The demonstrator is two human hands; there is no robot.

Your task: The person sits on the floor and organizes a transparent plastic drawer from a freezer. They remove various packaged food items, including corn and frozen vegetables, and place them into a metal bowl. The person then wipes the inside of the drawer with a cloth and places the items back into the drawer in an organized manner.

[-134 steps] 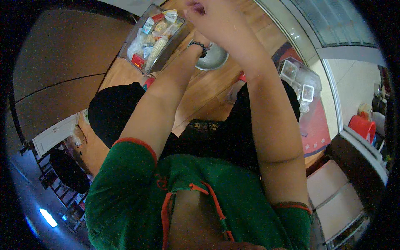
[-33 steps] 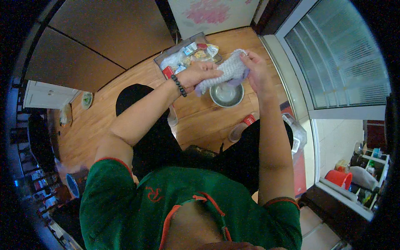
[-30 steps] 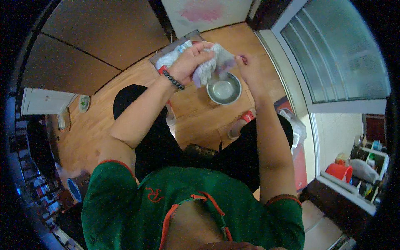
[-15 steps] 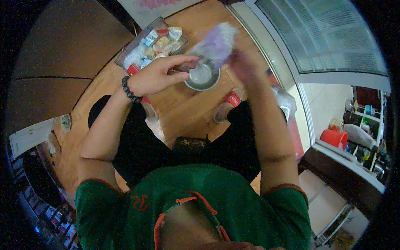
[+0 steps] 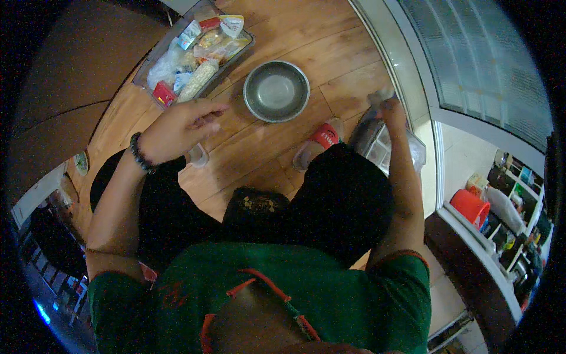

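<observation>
On the wooden floor in front of me stands a round metal bowl [image 5: 276, 92] with nothing visible in it. To its lower left, my left hand [image 5: 180, 127] hovers empty, fingers loosely bent and slightly blurred, a dark bead bracelet on the wrist. My right hand [image 5: 394, 112] is off to the right, closed round the gathered top of what looks like a thin plastic bag [image 5: 380, 95]. Its lower part is hard to separate from the clear bin [image 5: 415, 154] beside my right leg.
A clear drawer-like bin [image 5: 236, 54] of packaged food stands at the far left, with a pale corn cob [image 5: 199, 79] and a red box [image 5: 164, 93] inside. My feet in red-strapped slippers [image 5: 324, 137] flank the floor. A sliding glass door [image 5: 471, 59] borders the right.
My right hand has carried the lilac-white bag from above the bowl to the right-hand bin. My left hand has drawn back left and nearer, away from the bowl. The view has shifted.
</observation>
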